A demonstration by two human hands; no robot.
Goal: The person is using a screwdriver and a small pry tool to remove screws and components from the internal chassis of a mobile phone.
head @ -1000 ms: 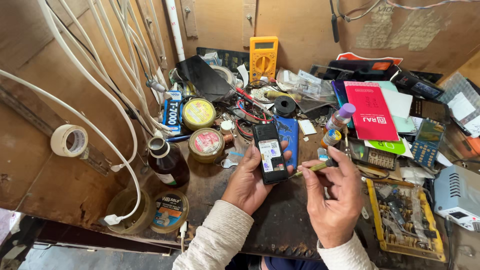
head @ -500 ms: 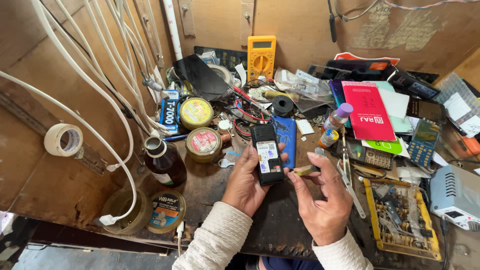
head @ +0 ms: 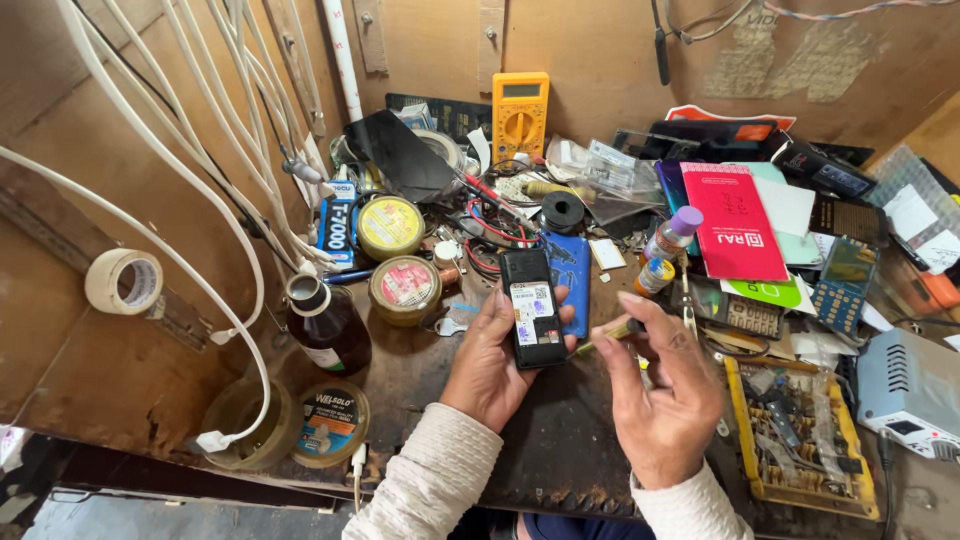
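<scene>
Black small phone gripped back-up in left hand, fingers wrapped round its edges, held above dark counter. Right hand just beside, fingers pinching a thin yellowish tool; tip near phone's edge, hard to make out. Partly hidden behind phone: blue case. Brown bottle at left, well apart.

Black back-up phone, thin tool
</scene>
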